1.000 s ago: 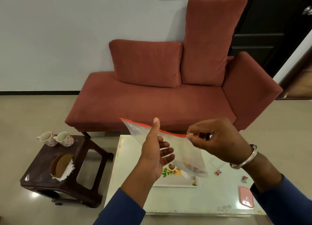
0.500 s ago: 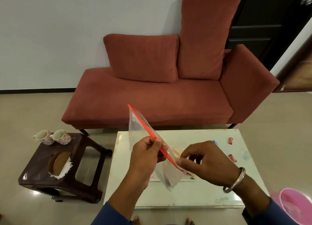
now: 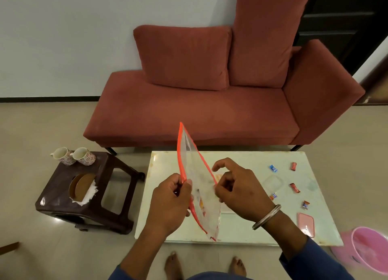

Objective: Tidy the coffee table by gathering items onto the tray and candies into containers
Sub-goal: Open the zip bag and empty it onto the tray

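Note:
A clear zip bag (image 3: 194, 170) with an orange-red zip strip stands tilted on end above the white coffee table (image 3: 247, 225). My left hand (image 3: 170, 202) grips its zip edge. My right hand (image 3: 239, 187) pinches the opposite side with curled fingers, index finger lifted. A few candies (image 3: 201, 206) lie inside the bag. Loose wrapped candies lie on the table's right half: a blue one (image 3: 273, 168), red ones (image 3: 294, 166) (image 3: 294, 188), and two more (image 3: 273, 195) (image 3: 306, 204). The printed tray (image 3: 219, 176) is mostly hidden behind the bag and my hands.
A clear container (image 3: 273, 183) and a pink flat case (image 3: 306, 222) lie on the table's right side. A dark stool (image 3: 117, 195) at left carries two cups (image 3: 73, 156) and a plate on tissue (image 3: 81, 187). A pink bucket (image 3: 369, 250) stands on the floor at right. A red sofa (image 3: 199, 116) is behind.
The view tipped down toward the table. The bag swung from lying across to standing nearly edge-on, and both hands dropped lower over the table.

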